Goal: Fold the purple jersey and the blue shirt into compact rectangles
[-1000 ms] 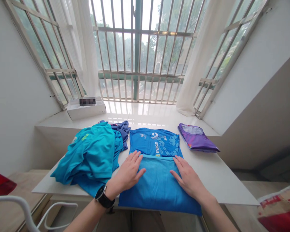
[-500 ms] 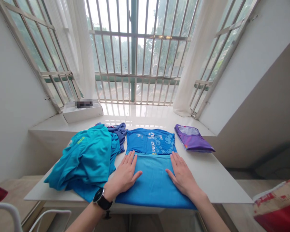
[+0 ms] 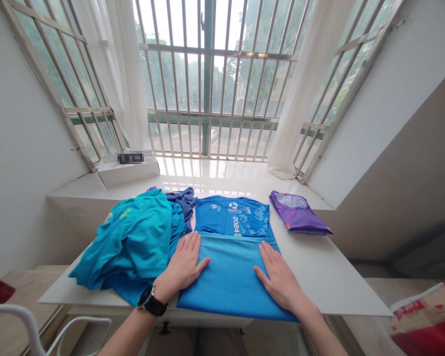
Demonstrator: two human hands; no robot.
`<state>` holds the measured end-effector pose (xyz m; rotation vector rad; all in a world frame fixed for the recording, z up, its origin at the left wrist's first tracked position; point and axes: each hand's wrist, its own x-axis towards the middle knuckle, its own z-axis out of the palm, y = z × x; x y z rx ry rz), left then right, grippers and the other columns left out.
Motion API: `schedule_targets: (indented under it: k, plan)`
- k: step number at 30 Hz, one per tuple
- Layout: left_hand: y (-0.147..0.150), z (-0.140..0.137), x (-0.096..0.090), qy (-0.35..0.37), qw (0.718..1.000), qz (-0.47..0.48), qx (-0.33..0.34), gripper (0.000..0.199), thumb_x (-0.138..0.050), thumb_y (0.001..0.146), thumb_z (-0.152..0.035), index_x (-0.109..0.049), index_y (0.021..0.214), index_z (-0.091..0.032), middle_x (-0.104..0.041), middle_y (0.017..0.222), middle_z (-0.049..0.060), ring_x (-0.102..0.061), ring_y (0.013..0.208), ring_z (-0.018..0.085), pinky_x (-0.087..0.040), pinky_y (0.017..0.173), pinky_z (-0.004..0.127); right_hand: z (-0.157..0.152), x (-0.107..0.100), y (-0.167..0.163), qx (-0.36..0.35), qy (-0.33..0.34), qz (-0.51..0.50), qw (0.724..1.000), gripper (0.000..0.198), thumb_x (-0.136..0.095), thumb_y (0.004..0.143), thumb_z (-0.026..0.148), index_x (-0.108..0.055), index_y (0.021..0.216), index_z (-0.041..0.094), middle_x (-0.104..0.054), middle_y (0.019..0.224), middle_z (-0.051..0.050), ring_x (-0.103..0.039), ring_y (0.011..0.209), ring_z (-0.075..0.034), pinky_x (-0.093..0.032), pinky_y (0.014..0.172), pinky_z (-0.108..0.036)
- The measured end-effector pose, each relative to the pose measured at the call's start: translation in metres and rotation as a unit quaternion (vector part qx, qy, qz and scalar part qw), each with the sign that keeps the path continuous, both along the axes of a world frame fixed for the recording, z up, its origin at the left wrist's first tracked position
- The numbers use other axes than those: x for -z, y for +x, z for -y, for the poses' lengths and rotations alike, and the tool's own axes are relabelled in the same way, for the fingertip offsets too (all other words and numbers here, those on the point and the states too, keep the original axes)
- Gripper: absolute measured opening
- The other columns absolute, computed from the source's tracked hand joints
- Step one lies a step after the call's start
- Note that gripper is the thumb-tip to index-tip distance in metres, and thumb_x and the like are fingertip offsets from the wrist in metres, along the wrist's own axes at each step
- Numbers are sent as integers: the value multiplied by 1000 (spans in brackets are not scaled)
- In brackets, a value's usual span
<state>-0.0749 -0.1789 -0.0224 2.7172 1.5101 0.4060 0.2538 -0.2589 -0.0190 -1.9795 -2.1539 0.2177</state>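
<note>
A blue T-shirt (image 3: 232,277) with white print lies on the white table, its lower part folded up over the front. My left hand (image 3: 185,262) rests flat along the left edge of the fold, fingers stretched out and thumb apart. On the right side of the fold my right hand (image 3: 276,272) lies flat too, fingertips near the folded hem. Neither hand grips the cloth. A black watch (image 3: 153,301) is on my left wrist. Left of the shirt is a loose heap of teal clothing (image 3: 141,237), with darker blue cloth behind and beneath it.
A folded purple garment (image 3: 300,213) lies at the table's back right. The white table (image 3: 333,282) meets a windowsill with a white box (image 3: 129,170). A barred window and curtains stand behind. A red and tan bag (image 3: 430,316) is at lower right, a white chair frame (image 3: 18,316) at lower left.
My left hand has slid a little to the left, toward the edge of the folded shirt. The right hand has shifted slightly on the cloth. The view has turned a little.
</note>
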Motion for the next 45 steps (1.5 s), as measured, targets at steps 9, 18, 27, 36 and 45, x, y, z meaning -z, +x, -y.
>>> schedule_targets:
  k: [9,18,27,36,45]
  plan:
    - [7,23,-14,20,993,10,113,67,-36,102,-55,-31,155,-14,-30,160,15,-29,148,28,-33,118,45,-3,3,13,22,5,15,1000,77,-28,98,64,-34,154,12,-25,163,-12,-23,151,-28,-22,124,-48]
    - [5,22,-17,1,993,-16,117,66,-35,103,-54,-32,154,-13,-32,159,16,-30,147,28,-30,119,47,-2,-1,13,30,-11,10,999,75,-28,99,63,-32,155,14,-24,163,-11,-22,151,-26,-22,124,-47]
    - [8,69,-21,-29,991,9,130,71,-42,101,-54,-20,159,-18,-27,162,12,-31,147,28,-37,116,46,34,9,-2,-9,-14,16,1000,76,-34,96,66,-32,155,18,-22,163,-7,-23,150,-30,-28,122,-51]
    - [10,43,-25,-57,990,-4,126,70,-40,101,-55,-23,158,-18,-24,163,11,-27,149,30,-31,119,49,6,1,-13,14,-22,59,998,80,-31,96,67,-30,156,14,-23,163,-7,-24,150,-28,-24,124,-48]
    - [1,57,-20,-31,992,-10,122,71,-40,102,-55,-16,160,-22,-22,164,9,-27,149,30,-30,119,47,25,13,-10,30,8,57,998,79,-31,96,67,-31,155,15,-27,162,-7,-27,149,-29,-24,124,-49]
